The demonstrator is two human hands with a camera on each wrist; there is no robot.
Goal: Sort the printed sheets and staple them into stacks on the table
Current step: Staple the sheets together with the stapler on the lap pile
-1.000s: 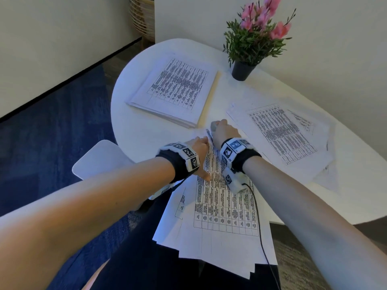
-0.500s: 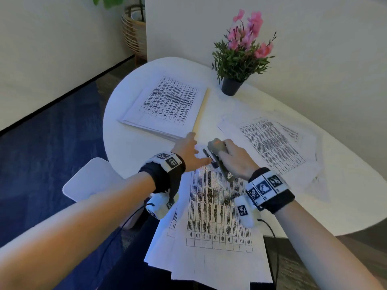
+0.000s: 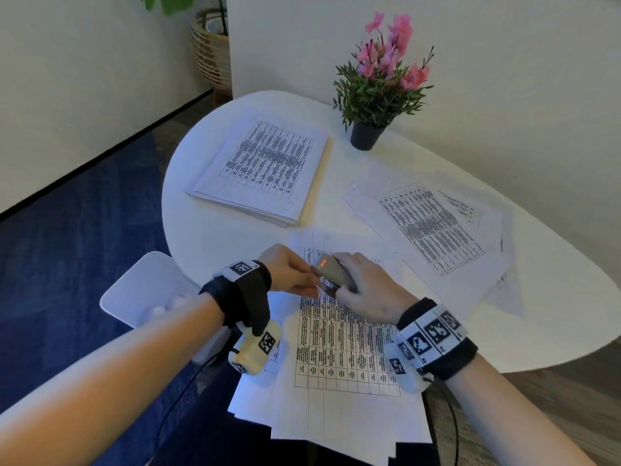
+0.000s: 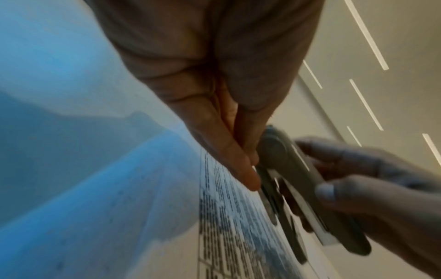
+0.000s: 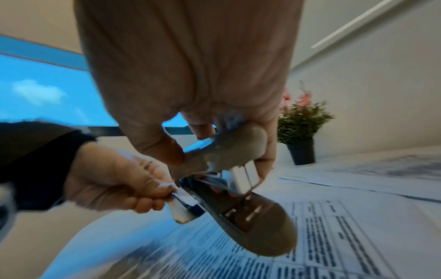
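The right hand (image 3: 364, 290) is curling its fingers round a grey stapler (image 3: 332, 271) (its base hanging apart from the top), holding it just above the fanned printed sheets (image 3: 346, 344) at the table's (image 3: 208, 237) 6 o'clock edge. The left hand (image 3: 289, 272), at the stapler's 9 o'clock, is pinching a thin metal part (image 5: 181, 209) at its rear. A squared stack (image 3: 265, 169) is lying at 11 o'clock and loose sheets (image 3: 433, 227) at 2 o'clock.

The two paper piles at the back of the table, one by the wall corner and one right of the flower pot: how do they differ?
The left pile is thick and squared up, its edges aligned; the right pile is thin and fanned, sheets poking out askew. The left pile lies left of the flower pot, the right pile nearer the table's right side. Both show printed tables, face up.
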